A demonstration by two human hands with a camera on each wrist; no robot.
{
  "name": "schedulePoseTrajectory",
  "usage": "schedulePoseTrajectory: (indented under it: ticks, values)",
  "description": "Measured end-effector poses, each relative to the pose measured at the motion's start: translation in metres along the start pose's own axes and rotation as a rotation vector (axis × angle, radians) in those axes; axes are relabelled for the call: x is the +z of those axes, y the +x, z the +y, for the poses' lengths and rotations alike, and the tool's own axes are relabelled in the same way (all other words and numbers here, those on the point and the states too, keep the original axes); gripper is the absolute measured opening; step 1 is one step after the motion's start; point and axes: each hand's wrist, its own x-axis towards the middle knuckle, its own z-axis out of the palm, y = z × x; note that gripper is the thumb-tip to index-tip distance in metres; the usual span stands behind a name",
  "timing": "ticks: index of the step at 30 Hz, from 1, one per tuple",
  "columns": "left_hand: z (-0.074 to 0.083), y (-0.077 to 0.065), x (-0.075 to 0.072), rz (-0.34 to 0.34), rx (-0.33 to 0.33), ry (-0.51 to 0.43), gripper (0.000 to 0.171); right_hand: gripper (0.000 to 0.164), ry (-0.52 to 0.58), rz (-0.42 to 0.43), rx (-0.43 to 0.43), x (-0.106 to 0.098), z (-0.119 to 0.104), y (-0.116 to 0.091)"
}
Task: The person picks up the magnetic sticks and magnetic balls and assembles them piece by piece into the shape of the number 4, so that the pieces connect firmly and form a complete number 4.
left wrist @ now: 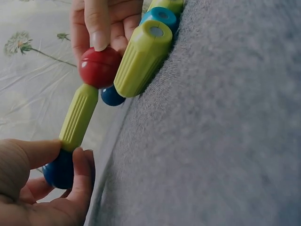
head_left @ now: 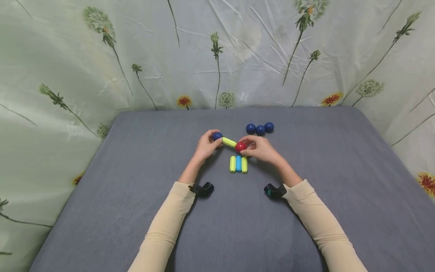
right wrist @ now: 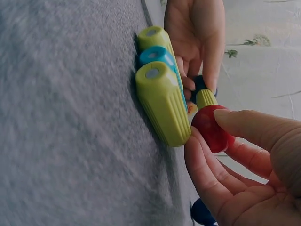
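A yellow-green ribbed magnetic rod [head_left: 229,142] joins a blue ball [head_left: 218,136] at its left end to a red ball [head_left: 240,146] at its right end. My left hand [head_left: 205,145] pinches the blue ball between thumb and fingers, as the left wrist view shows with the blue ball [left wrist: 60,170] partly covered. My right hand [head_left: 261,148] grips the red ball [right wrist: 212,128] with thumb and fingertips. Just nearer to me lie two yellow-green rods [head_left: 232,164] with a blue rod [head_left: 238,164] between them, side by side, grey discs on their ends.
Three dark blue balls [head_left: 260,130] sit together on the grey cloth surface [head_left: 136,181] beyond my right hand. A curtain [head_left: 190,56] printed with flowers hangs behind the far edge. Black bands with cameras [head_left: 204,189] are on both wrists.
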Motion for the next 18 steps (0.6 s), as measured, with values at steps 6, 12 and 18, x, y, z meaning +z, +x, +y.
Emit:
schedulePoseTrajectory:
  ticks: [6,12,18]
  values:
    - [0.002,0.004,0.005,0.010,-0.041,-0.067,0.048,0.037,0.025,-0.012,-0.021,0.006,-0.004,0.000]
    - [0.004,0.006,0.009,0.038,-0.065,-0.111,0.048,0.036,0.038,-0.003,-0.023,0.009,-0.007,-0.001]
    - [0.006,0.009,0.011,0.054,-0.083,-0.130,0.047,0.033,0.039,0.006,-0.036,0.012,-0.008,0.000]
